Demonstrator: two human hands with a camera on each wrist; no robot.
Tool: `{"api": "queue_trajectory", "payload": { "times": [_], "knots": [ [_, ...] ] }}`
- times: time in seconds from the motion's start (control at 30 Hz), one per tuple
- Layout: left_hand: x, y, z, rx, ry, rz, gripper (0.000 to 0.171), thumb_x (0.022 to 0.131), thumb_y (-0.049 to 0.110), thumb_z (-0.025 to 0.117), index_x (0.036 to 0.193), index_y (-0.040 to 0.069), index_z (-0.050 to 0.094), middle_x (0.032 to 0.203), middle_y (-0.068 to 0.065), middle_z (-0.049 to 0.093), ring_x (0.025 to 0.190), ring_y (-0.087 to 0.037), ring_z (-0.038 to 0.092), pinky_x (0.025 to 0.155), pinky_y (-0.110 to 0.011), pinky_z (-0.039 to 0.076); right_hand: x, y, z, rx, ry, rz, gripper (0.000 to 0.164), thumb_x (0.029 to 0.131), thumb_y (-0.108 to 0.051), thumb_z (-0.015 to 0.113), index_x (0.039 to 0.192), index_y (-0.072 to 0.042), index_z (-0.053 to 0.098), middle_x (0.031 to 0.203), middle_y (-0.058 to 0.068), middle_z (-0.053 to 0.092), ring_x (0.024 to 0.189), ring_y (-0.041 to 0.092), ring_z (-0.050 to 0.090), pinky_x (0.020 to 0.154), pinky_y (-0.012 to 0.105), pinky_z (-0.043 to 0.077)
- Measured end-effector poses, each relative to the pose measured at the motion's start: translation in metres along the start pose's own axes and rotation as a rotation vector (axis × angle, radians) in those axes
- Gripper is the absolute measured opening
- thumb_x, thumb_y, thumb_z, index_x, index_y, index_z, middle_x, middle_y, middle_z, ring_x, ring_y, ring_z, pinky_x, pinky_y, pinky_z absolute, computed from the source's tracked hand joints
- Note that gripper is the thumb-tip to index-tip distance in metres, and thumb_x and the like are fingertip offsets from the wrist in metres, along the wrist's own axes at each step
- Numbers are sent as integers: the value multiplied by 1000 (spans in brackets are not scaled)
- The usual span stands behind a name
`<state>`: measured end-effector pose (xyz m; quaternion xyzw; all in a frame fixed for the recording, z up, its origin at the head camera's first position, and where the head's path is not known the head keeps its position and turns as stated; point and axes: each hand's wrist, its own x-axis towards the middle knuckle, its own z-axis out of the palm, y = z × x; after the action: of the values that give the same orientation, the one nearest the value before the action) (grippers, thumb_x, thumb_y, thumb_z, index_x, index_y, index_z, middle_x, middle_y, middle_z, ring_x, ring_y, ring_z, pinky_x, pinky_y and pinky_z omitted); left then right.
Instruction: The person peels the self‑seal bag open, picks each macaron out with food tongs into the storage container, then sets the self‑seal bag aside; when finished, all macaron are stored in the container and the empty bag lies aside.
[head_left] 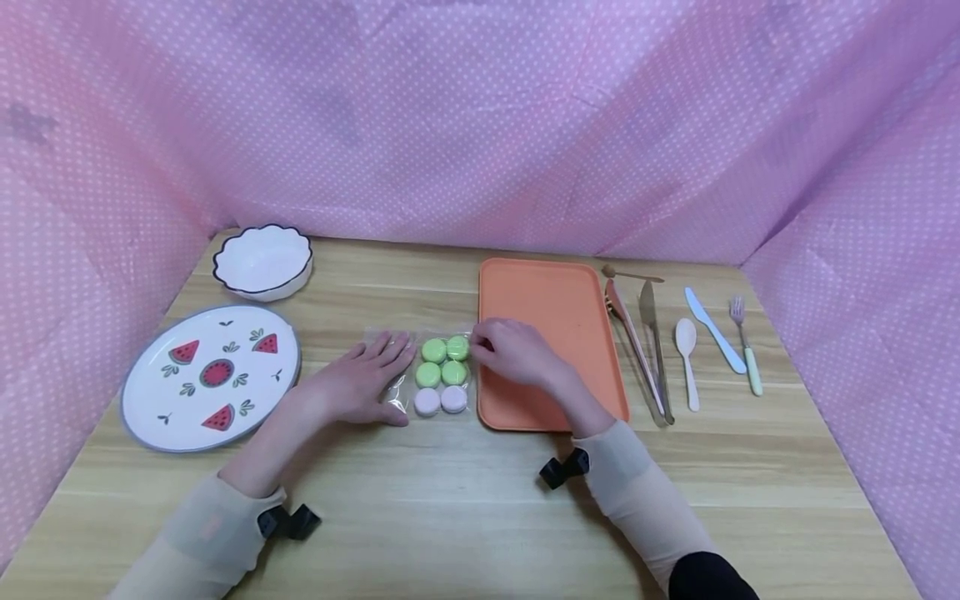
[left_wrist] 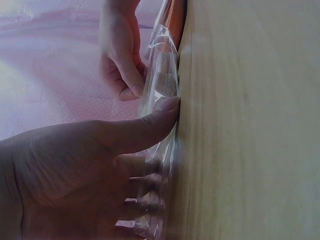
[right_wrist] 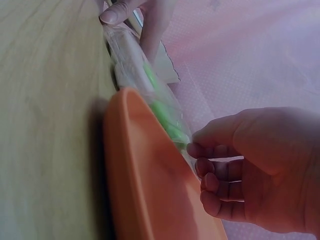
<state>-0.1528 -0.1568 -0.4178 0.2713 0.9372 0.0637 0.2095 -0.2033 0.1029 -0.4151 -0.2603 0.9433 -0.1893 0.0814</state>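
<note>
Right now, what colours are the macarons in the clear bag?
The macarons are four green, two pale lilac; clearest in the head view.

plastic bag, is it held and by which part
Right hand appears to pinch the bag by its right edge; left hand only rests on it.

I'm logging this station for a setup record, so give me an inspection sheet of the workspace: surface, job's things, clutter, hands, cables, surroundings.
Surface: light wood-grain tabletop
Job's things: clear plastic bag holding four green and two pale lilac round pieces
Clutter: orange rectangular tray beside the bag; white oval watermelon-patterned plate; white scalloped dark-rimmed bowl; long metal tongs, small wooden dipper, white spoon, light-blue knife, green-handled fork
Hands: left hand spread on the bag's left side; right hand curled at its right edge, apparently pinching it
Cables: nothing seen
Surroundings: pink white-dotted cloth behind and at both sides
</note>
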Motion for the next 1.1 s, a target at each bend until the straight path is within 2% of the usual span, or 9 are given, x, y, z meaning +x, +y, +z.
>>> {"api": "queue_trajectory", "payload": {
  "times": [0.33, 0.73, 0.97, 1.1],
  "knots": [
    [-1, 0, -3, -13, -13, -2, 98, 80, 62, 60, 151, 13, 14, 160, -11, 4, 147, -36, 3, 115, -58, 14, -3, 5, -2, 36, 3, -1, 21, 92, -31, 54, 71, -26, 57, 69, -7, 54, 67, 10, 49, 59, 28, 38],
    [-3, -3, -6, -44, -21, -8, 97, 80, 64, 59, 151, 15, 16, 160, -10, 3, 147, -35, 3, 115, -56, 14, -6, 11, -7, -14, 2, 5, 17, 87, -24, 55, 70, -25, 56, 70, -7, 54, 68, 11, 49, 61, 28, 39],
    [0, -7, -6, -22, 83, 30, 91, 82, 65, 55, 148, 10, 26, 158, -14, 15, 145, -38, 12, 115, -55, 16, -8, 13, -7, 5, 6, 28, 18, 89, -27, 55, 72, -25, 59, 72, -7, 58, 70, 11, 52, 65, 29, 42],
    [-1, -7, -8, -48, 96, 19, 90, 82, 65, 55, 148, 11, 26, 158, -12, 16, 146, -37, 13, 116, -54, 17, -11, 16, -11, 31, 17, 46, 16, 90, -29, 54, 76, -25, 62, 76, -9, 59, 71, 10, 53, 67, 28, 43]
  ]
}}
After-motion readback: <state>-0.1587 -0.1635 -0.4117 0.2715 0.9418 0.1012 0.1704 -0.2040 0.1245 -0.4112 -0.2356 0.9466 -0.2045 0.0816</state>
